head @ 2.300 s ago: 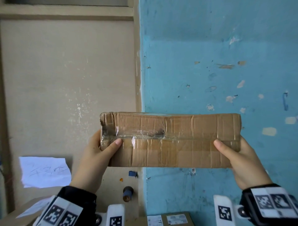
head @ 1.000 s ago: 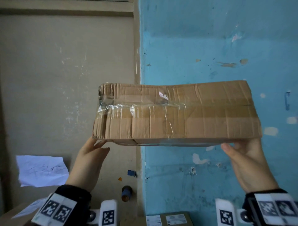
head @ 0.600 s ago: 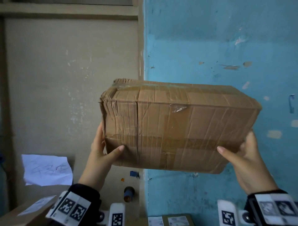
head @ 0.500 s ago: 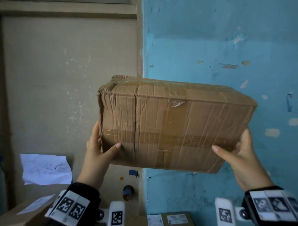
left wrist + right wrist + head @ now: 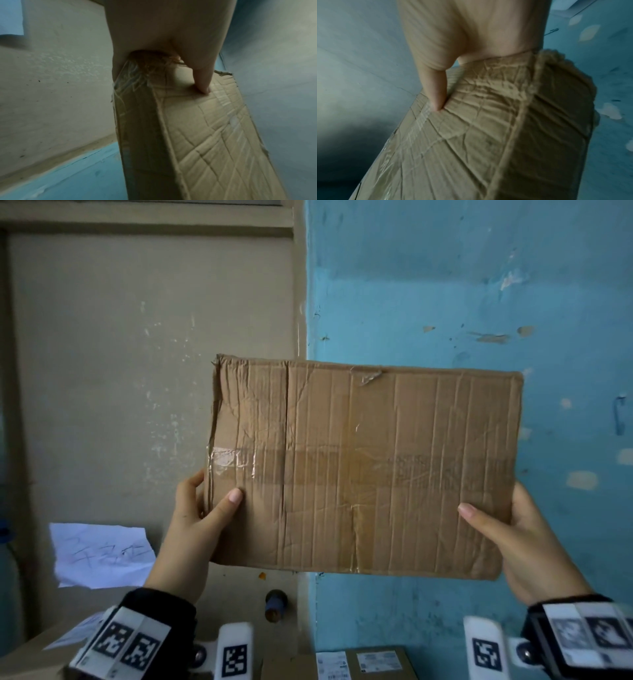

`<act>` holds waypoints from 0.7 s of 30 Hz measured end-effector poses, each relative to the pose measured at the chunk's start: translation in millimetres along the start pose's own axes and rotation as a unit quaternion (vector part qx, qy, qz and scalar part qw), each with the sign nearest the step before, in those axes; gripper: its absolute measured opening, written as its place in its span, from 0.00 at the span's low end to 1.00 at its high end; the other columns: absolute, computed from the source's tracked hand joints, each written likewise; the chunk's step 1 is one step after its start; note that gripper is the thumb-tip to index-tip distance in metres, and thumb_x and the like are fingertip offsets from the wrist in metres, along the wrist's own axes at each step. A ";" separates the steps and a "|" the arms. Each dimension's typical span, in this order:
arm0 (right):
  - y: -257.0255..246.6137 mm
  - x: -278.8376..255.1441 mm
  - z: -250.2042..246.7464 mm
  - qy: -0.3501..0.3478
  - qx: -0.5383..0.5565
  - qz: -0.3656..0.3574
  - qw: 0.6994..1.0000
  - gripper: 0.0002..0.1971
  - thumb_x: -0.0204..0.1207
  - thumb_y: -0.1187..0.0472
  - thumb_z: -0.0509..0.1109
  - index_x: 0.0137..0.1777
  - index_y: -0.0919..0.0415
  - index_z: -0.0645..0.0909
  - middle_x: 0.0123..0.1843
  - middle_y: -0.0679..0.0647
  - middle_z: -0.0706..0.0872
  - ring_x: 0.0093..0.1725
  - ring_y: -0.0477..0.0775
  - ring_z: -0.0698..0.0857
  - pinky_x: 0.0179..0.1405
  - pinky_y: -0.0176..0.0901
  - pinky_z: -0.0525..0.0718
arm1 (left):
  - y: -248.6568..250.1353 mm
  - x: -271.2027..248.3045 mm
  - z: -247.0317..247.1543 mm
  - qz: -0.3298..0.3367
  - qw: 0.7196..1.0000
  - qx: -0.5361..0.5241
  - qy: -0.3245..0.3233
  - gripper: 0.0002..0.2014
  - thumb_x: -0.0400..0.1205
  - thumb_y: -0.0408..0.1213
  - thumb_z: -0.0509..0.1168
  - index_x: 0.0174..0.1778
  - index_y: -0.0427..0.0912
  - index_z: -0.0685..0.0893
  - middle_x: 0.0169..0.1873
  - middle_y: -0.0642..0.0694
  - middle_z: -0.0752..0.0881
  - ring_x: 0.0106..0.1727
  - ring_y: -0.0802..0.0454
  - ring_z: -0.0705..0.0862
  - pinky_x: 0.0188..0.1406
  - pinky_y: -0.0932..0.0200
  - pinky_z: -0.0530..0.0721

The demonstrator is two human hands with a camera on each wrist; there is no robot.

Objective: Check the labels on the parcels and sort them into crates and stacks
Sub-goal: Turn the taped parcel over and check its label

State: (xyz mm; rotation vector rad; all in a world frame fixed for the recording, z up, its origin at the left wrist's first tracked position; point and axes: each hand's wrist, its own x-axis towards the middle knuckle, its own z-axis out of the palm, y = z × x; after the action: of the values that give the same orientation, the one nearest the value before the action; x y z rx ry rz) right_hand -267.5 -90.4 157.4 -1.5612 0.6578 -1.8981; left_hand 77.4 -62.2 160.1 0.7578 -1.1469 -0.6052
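Note:
A creased brown cardboard parcel (image 5: 363, 467) is held up in the air before the wall, its broad taped face toward me. No label shows on that face. My left hand (image 5: 198, 518) grips its lower left edge, thumb on the front, fingers behind. My right hand (image 5: 507, 529) grips the lower right edge the same way. In the left wrist view the thumb presses the parcel (image 5: 202, 128) near its taped side. The right wrist view shows the thumb on the parcel (image 5: 471, 135) front.
A beige wall panel (image 5: 137, 371) is at left, a chipped blue wall (image 5: 445, 285) at right. A white sheet with handwriting (image 5: 99, 556) hangs low left. A labelled box (image 5: 359, 664) lies below at centre, and another cardboard box (image 5: 34, 655) at bottom left.
The parcel has been turned over in both hands: first its narrow taped side faced me, now its broad face does. Both hands shifted their hold to the lower edges.

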 end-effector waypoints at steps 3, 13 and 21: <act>5.6 -2.9 5.0 0.037 -0.007 0.003 0.999 0.41 0.43 0.40 0.88 0.61 0.44 0.79 0.60 0.49 0.90 0.56 0.44 0.89 0.51 0.40 0.89 | -5.3 -2.0 1.2 0.003 1.000 0.018 0.016 0.29 0.72 0.45 0.69 0.69 0.51 0.71 0.58 0.50 0.84 0.58 0.52 0.84 0.51 0.50 0.83; 12.4 -3.3 8.5 0.100 -0.085 0.019 0.991 0.21 0.71 0.68 0.78 0.58 0.49 0.76 0.55 0.47 0.87 0.55 0.50 0.87 0.62 0.58 0.83 | -10.3 -4.0 5.8 0.001 0.998 0.032 0.060 0.17 0.79 0.40 0.69 0.62 0.52 0.74 0.54 0.51 0.85 0.55 0.50 0.85 0.51 0.48 0.84; 2.9 -7.5 3.5 -0.003 0.004 0.075 0.997 0.50 0.38 0.31 0.86 0.64 0.50 0.83 0.59 0.48 0.91 0.57 0.46 0.89 0.47 0.38 0.89 | -12.1 1.1 -1.4 -0.032 0.994 0.049 0.088 0.26 0.74 0.50 0.71 0.66 0.48 0.73 0.57 0.42 0.85 0.54 0.47 0.85 0.45 0.49 0.84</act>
State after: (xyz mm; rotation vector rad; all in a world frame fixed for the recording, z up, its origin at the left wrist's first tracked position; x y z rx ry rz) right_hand -262.7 -87.1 150.9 -1.4692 0.7420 -1.7817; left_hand 78.5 -70.1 150.9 0.9181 -0.9973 -0.5273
